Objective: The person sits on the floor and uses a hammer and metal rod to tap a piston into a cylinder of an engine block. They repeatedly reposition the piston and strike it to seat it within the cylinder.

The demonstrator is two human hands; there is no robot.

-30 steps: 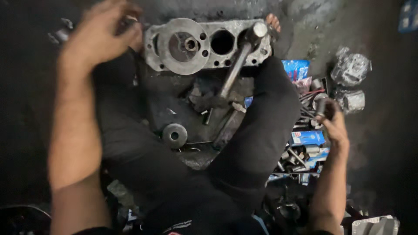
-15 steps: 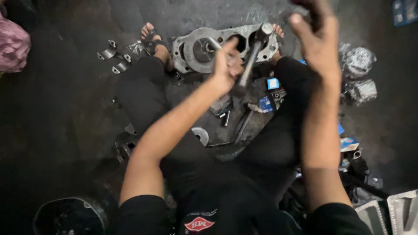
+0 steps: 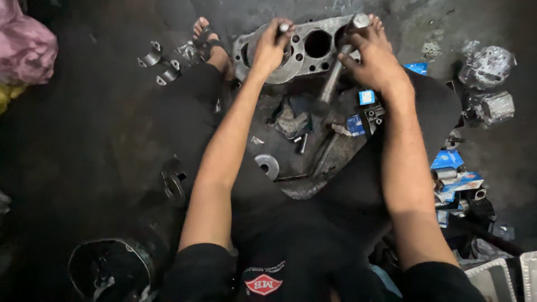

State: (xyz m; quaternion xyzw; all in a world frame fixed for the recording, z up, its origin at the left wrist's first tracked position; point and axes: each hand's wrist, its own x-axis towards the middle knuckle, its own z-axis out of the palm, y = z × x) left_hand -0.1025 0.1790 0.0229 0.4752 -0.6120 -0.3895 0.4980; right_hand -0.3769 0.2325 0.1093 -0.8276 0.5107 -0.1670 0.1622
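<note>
Two hands work at twelve o'clock, over the block [image 3: 313, 47] that lies on the floor [image 3: 84, 140] between our feet; our left hand [image 3: 272, 49] is closed around a small rod [image 3: 283, 27] standing over the block's left bore; our right hand [image 3: 376, 60] is curled over the tool [image 3: 335, 70], a long steel shaft leaning from the block's right end down toward six o'clock; blue boxes [image 3: 453, 173] lie at three o'clock; a washer [image 3: 267, 165] sits near the centre.
</note>
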